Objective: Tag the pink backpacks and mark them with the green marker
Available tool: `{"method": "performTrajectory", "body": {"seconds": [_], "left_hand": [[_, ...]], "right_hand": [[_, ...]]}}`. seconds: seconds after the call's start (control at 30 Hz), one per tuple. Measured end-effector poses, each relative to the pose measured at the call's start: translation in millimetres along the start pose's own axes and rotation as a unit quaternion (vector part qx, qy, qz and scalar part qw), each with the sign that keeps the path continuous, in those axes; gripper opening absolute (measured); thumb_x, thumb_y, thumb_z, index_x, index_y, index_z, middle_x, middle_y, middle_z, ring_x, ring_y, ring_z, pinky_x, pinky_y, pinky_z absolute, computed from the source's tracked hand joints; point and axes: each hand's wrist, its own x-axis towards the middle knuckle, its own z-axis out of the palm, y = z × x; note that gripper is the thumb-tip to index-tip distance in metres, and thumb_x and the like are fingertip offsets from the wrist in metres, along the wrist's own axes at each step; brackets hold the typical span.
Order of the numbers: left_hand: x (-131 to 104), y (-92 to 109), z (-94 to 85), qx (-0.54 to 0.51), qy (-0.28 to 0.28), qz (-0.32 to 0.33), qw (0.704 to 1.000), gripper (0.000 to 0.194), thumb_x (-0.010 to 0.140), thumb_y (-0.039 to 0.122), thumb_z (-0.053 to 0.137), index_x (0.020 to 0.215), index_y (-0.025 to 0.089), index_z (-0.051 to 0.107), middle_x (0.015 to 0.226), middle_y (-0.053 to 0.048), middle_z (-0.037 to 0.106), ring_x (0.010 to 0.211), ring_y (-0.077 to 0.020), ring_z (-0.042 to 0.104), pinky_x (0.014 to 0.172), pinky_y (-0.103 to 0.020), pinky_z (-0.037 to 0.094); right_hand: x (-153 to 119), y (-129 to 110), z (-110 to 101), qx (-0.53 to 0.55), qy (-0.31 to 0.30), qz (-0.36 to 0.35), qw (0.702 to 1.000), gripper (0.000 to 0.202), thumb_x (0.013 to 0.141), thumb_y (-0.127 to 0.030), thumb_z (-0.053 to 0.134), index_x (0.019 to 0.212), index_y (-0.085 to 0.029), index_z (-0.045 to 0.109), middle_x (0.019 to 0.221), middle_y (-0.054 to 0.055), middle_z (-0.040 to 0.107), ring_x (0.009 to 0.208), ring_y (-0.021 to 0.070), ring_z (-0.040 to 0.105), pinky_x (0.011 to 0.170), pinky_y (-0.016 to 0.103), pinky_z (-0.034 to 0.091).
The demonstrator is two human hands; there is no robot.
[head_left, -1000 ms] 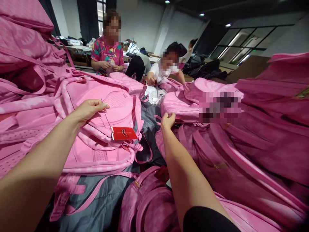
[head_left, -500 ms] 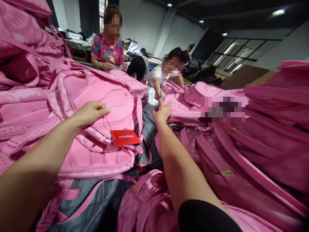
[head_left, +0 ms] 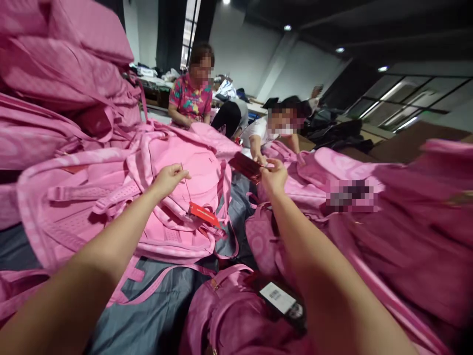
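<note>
My left hand (head_left: 172, 180) is closed in a pinch on the thin string of a red hang tag (head_left: 204, 214). The tag dangles below it, in front of a pink backpack (head_left: 199, 167). Farther right, my right hand (head_left: 274, 176) has thumb and fingers pinched at the end of a dark red, flat, shiny piece (head_left: 244, 166); its exact kind is unclear. A co-worker's hand (head_left: 260, 157) is right beside that piece, and whether it touches it I cannot tell.
Pink backpacks (head_left: 84, 74) are piled at the left, with more (head_left: 417, 227) at the right. A dark packet with a white barcode label (head_left: 279, 298) lies on a front backpack. Grey sheeting (head_left: 148, 296) shows between bags. Two people sit or lean beyond, one in a patterned shirt (head_left: 190, 98).
My right hand has gone from open and reaching to pinching the dark red piece. The view has shifted, and the hang tag has swung on its string.
</note>
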Motion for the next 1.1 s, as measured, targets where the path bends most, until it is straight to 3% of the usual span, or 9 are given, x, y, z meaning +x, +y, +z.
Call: {"method": "performTrajectory", "body": {"seconds": [0.13,0.27,0.37,0.47,0.6,0.87,0.93,1.0,1.1], "left_hand": [[-56.1,70.7,4.5,-0.051,0.031,0.035,0.998,0.052,0.068,0.066,0.068,0.067,0.019,0.046,0.064,-0.002,0.067,0.061,-0.0135,0.063,0.059,-0.024,0.048],[-164.6,144.0,-2.2,-0.076,0.044,0.026,0.996,0.053,0.066,0.067,0.072,0.071,0.017,0.054,0.065,-0.001,0.067,0.065,-0.0145,0.066,0.062,-0.025,0.053],[-254.5,180.8,-11.0,-0.084,0.060,-0.024,0.994,0.050,0.067,0.062,0.075,0.071,0.016,0.058,0.091,-0.005,0.071,0.079,-0.0159,0.067,0.064,-0.024,0.056],[-329.4,204.4,-20.0,-0.089,0.035,-0.077,0.992,0.048,0.066,0.058,0.078,0.069,0.015,0.058,0.103,-0.007,0.072,0.087,-0.0179,0.068,0.069,-0.026,0.057],[-401.9,228.4,-27.0,-0.082,0.081,-0.103,0.988,0.046,0.061,0.056,0.082,0.068,0.014,0.064,0.086,-0.005,0.072,0.073,-0.0133,0.065,0.062,-0.021,0.052],[-485.4,258.1,-22.1,-0.076,0.063,-0.049,0.994,0.034,0.069,0.043,0.077,0.063,0.013,0.063,0.059,0.002,0.058,0.055,-0.0066,0.050,0.055,-0.018,0.042],[-498.7,261.9,-24.1,-0.058,0.058,-0.032,0.996,0.031,0.073,0.041,0.074,0.064,0.013,0.064,0.060,0.002,0.057,0.056,-0.0066,0.048,0.055,-0.018,0.040],[-510.3,266.3,-26.3,-0.043,0.059,-0.022,0.997,0.029,0.076,0.040,0.071,0.066,0.014,0.064,0.060,0.003,0.056,0.056,-0.0063,0.046,0.054,-0.018,0.037],[-523.8,275.5,-25.6,-0.040,0.063,-0.013,0.997,0.027,0.078,0.038,0.070,0.066,0.014,0.064,0.060,0.003,0.056,0.056,-0.0056,0.046,0.054,-0.017,0.036]], "right_hand": [[-53.5,-79.9,-68.8,0.120,-0.103,-0.042,0.987,0.049,0.069,-0.035,0.070,0.113,-0.015,0.065,0.086,0.006,0.070,0.073,0.0198,0.066,0.064,0.032,0.055],[-138.0,-131.0,-154.6,0.218,-0.253,-0.036,0.942,0.043,0.065,-0.048,0.079,0.095,-0.019,0.072,0.079,0.004,0.072,0.066,0.0175,0.066,0.060,0.030,0.054],[-202.9,-155.5,-203.5,0.236,-0.347,-0.005,0.908,0.042,0.062,-0.048,0.083,0.089,-0.018,0.073,0.076,0.004,0.072,0.063,0.0159,0.065,0.059,0.028,0.053],[-260.4,-175.1,-235.4,0.224,-0.402,0.024,0.887,0.042,0.060,-0.050,0.084,0.084,-0.017,0.073,0.072,0.003,0.071,0.060,0.0154,0.064,0.057,0.027,0.050],[-320.7,-193.5,-271.8,0.234,-0.419,0.033,0.876,0.044,0.060,-0.052,0.084,0.085,-0.016,0.074,0.076,0.005,0.073,0.064,0.0164,0.065,0.061,0.028,0.051],[-386.5,-197.2,-320.7,0.226,-0.419,0.027,0.879,0.043,0.064,-0.056,0.081,0.085,-0.018,0.073,0.086,0.009,0.076,0.077,0.0236,0.070,0.070,0.034,0.056],[-399.5,-200.2,-327.3,0.192,-0.402,-0.023,0.895,0.046,0.070,-0.059,0.076,0.092,-0.018,0.073,0.094,0.012,0.076,0.084,0.0271,0.071,0.077,0.040,0.057],[-417.7,-207.5,-333.5,0.123,-0.330,-0.157,0.923,0.049,0.079,-0.058,0.068,0.109,-0.019,0.070,0.111,0.014,0.073,0.102,0.0308,0.069,0.090,0.048,0.054],[-455.4,-223.7,-337.6,-0.024,-0.214,-0.432,0.876,0.062,0.084,-0.052,0.067,0.137,-0.022,0.054,0.142,0.017,0.053,0.133,0.0366,0.048,0.111,0.063,0.033]]}}
